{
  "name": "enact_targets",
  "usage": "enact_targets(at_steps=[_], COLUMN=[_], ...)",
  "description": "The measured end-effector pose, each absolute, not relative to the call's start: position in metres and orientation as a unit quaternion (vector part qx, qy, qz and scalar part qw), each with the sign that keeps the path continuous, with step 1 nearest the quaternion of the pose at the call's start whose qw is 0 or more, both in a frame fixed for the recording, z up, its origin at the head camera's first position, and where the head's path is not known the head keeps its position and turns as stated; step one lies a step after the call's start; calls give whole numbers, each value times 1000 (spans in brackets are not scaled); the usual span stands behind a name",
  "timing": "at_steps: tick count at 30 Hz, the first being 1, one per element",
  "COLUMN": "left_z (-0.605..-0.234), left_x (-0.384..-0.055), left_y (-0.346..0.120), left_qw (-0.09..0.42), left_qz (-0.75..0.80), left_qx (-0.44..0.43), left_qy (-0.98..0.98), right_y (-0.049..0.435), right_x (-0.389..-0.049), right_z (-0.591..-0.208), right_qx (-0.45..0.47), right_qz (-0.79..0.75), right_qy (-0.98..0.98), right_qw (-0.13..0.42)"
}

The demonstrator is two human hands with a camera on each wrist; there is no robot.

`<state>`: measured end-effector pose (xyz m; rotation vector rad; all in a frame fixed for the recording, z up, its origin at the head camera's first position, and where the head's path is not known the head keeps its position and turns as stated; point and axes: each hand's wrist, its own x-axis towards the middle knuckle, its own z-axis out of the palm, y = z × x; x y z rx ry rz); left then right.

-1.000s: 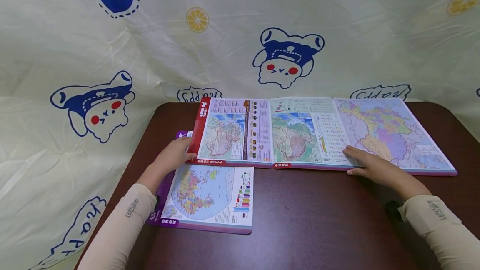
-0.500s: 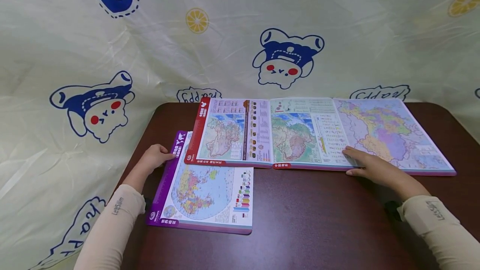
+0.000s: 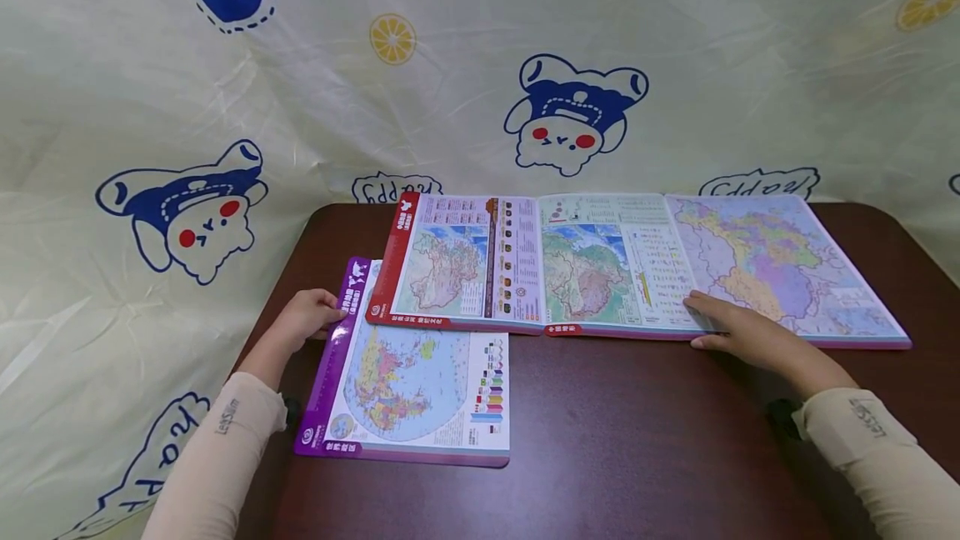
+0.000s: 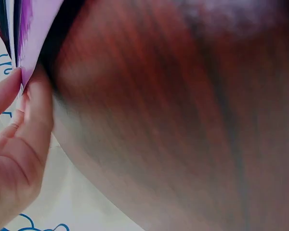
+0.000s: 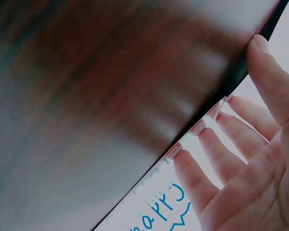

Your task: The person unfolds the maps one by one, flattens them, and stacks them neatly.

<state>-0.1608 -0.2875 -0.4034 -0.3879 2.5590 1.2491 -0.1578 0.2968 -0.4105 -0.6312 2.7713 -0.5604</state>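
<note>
One printed cloth hangs behind your dark table, and across the far part of that table the red map lies spread in three panels. In front of it and to the left sits the smaller purple map, its far side tucked beneath the red map's left end. Your right hand rests where it was a second ago, at the red map's near edge by the right-hand fold, fingers nearly straight and gripping nothing. The change is in your left hand: a second ago it was at the red map's left edge; now it pinches the purple map's left edge, thumb on one side and fingers on the other. That map has shifted very slightly, and a sheen shows on its purple strip; the edge looks a little raised, though by how much you cannot tell. For the work, this suggests your handling has passed to the purple map, while the red one stays spread flat.
</note>
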Motion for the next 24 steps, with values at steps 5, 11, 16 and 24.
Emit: enact_targets(at_steps=[5,11,16,24], left_z=[-404,-403,-404,-406], left_x=[-157,-148,-138,-124], left_y=[-288,-290,-292,-296], left_qw=[149,176,198,237], left_qz=[459,484,505,524], left_qx=[-131,-122,-110,-76], left_qy=[866,849,833,815], right_y=[296,296,295,295], right_x=[-157,-158,-158,-159], right_z=[-410,-410,-409,-410], right_qx=[-215,-212,-216,-216], right_qz=[-192,-193,-195,-200], right_qy=[950,950,949,948], right_qw=[121,123,123,121])
